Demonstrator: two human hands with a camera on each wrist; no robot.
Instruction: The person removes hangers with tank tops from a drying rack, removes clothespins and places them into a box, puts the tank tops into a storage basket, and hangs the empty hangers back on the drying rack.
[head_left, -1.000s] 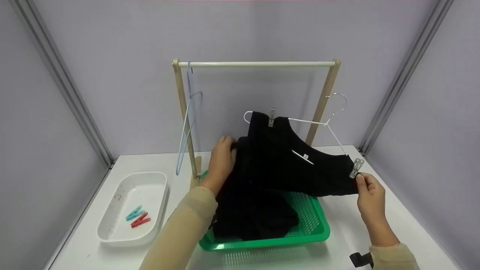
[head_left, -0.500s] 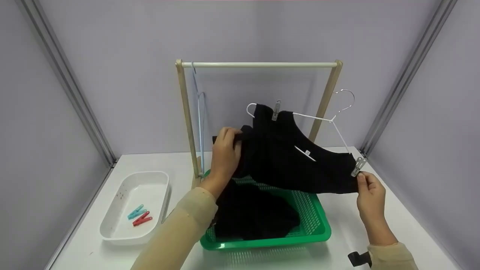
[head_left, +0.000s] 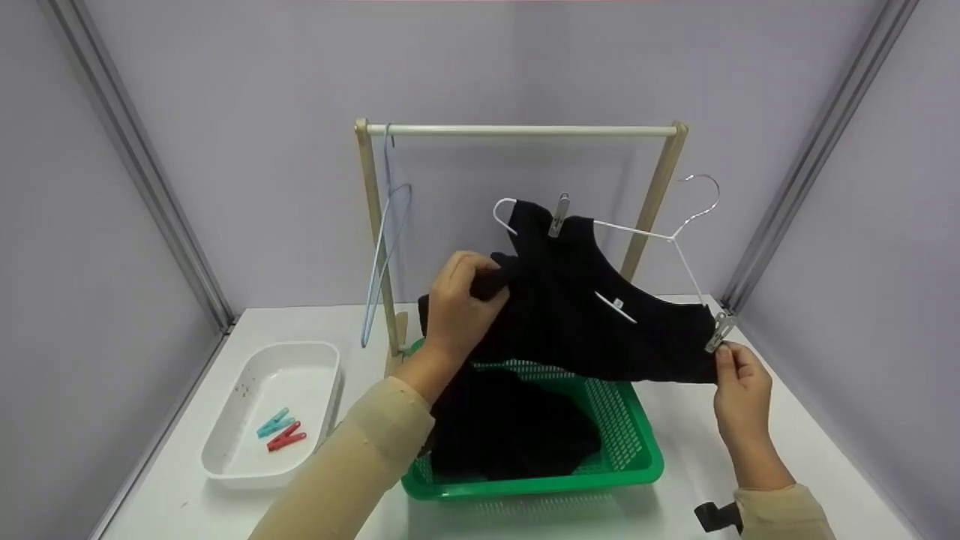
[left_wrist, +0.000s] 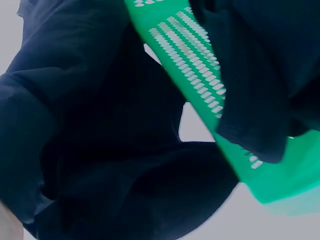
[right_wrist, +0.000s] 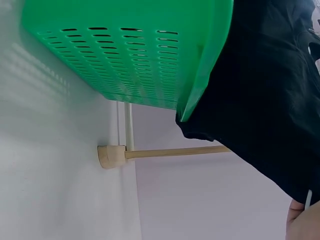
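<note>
A black garment (head_left: 630, 337), apparently a top, hangs on a white wire hanger (head_left: 634, 231) held tilted above the basket. One grey clothespin (head_left: 559, 215) is clipped at its upper left, another grey clothespin (head_left: 721, 332) at its right end. My left hand (head_left: 459, 304) grips a bunched part of the cloth at the left. At the lower right corner, just below the clothespin, my right hand (head_left: 742, 394) pinches the cloth between thumb and fingers. In the right wrist view only a bit of the right hand (right_wrist: 304, 222) shows. Dark cloth (left_wrist: 110, 150) fills much of the left wrist view.
Below is a green basket (head_left: 525, 489) with more black cloth (head_left: 517, 427) inside. Behind it stands a rack (head_left: 517, 130) with a blue hanger (head_left: 379, 255) at its left end. A white tray (head_left: 225, 420) at left holds a blue clothespin (head_left: 275, 424) and a red clothespin (head_left: 286, 436).
My left hand has risen and moved right with its bunch of cloth, lifting it away from the basket. The white hanger has risen slightly; the blue hanger swung. My right hand stays nearly still.
</note>
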